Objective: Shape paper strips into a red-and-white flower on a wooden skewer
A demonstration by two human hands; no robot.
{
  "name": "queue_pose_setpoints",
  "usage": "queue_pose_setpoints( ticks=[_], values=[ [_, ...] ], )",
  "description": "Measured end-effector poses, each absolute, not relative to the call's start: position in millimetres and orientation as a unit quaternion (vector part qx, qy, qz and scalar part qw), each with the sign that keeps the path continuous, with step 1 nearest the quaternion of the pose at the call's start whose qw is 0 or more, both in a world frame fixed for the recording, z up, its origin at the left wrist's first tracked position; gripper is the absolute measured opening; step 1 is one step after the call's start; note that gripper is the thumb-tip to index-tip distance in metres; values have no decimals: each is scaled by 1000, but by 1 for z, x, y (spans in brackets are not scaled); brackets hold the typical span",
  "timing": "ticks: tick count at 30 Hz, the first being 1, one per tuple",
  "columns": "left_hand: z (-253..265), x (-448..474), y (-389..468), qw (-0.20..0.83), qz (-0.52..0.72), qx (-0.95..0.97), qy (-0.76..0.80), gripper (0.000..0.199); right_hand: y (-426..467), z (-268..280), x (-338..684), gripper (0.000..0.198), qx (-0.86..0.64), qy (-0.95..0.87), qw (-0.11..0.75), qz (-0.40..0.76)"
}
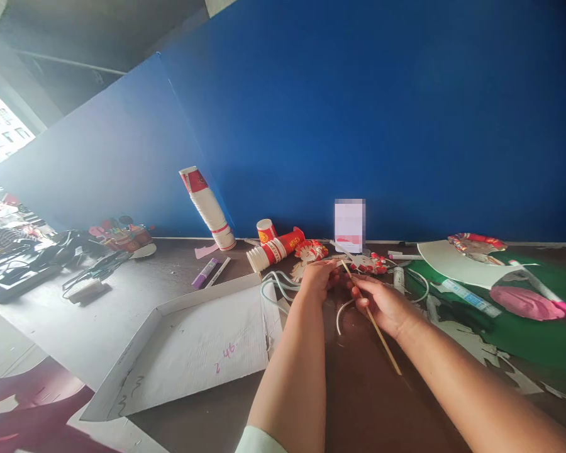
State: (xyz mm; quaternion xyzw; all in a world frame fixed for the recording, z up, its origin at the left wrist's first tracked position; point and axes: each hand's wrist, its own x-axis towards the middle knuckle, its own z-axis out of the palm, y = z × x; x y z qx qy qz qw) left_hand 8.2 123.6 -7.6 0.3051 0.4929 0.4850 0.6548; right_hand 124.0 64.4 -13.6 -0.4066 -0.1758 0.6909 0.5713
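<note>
**Blue partition stands behind a dark table where two hands meet at a wooden stick**

The blue partition point(358, 113) fills the far side; glare at the far left washes out a heap of dark items point(19, 255) on the dark table point(353, 409). In the middle, the right hand point(380, 301) has its fingers closed on the wooden stick point(382, 340), which slants from beside the left hand point(317, 278) toward the near right. The left hand's fingertips are partly hidden, so whether they pinch anything cannot be told. Pale cord point(338, 319) curves out around the hands, its middle stretch covered by them. Red-and-white cutouts point(311, 250) lie just beyond, partly blocked by the left hand. A pixelated panel point(349, 220) at the far middle is unreadable. On the left, the left forearm overlaps the edge of a white box tray point(170, 365); on the right, scraps partly cover a green mat point(542, 349). A pink object point(33, 402) at the near left is cut off.
</note>
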Motion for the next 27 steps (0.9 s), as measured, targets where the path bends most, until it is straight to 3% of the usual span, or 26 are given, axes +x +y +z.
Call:
queue_pose_setpoints(
  ticks=[4,16,27],
  values=[
    [-6,8,120,688,470,319,451,3,67,-17,124,13,-396,-171,569,700],
    [-6,7,123,666,453,352,477,5,72,-24,131,42,-380,-191,551,718],
    [-10,6,119,724,448,306,426,3,72,-20,137,44,-364,-194,573,708]
  ],
)
